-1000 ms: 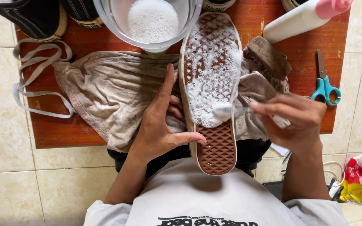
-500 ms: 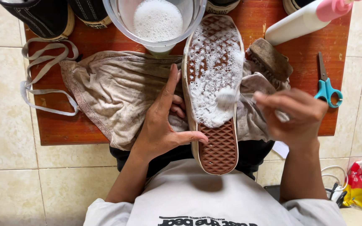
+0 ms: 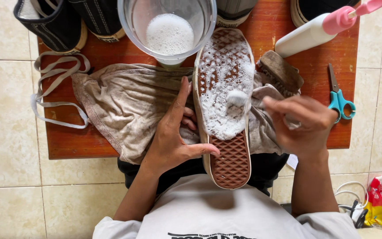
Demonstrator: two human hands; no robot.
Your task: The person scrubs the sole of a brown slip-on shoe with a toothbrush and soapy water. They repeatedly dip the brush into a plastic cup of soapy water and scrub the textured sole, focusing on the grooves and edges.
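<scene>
laces (image 3: 51, 95): pale and looped, lying at the left edge of the board and spilling onto the tiled floor.
black shoes (image 3: 67, 22): two dark ones with white stitching, at the board's upper left corner.
board (image 3: 315, 130): reddish wood, set on beige tiles, bearing everything else.
cloth (image 3: 127, 104): stained beige, spread over the board's middle, under the shoe and the left hand.
cup (image 3: 166, 28): clear plastic with white foam inside, standing at the top, just beside the shoe's toe.
left hand (image 3: 171, 132): fingers pressed flat against the left side of the shoe, thumb hooked over the sole's edge, steadying it.
shoe (image 3: 226, 110): turned sole up, toe pointing away, brown waffle sole; suds cover the front half, the heel part is bare.
small brush (image 3: 237, 102): white head lying on the suds in the middle of the sole.
right hand (image 3: 306, 126): curled shut on the small brush's handle, which is mostly hidden in the fist.
wooden brush (image 3: 281, 73): lying on the cloth just right of the shoe.
bottle (image 3: 319, 28): white with a pink top, lying tilted at the upper right.
scissors (image 3: 339, 97): teal handles, near the board's right edge.
</scene>
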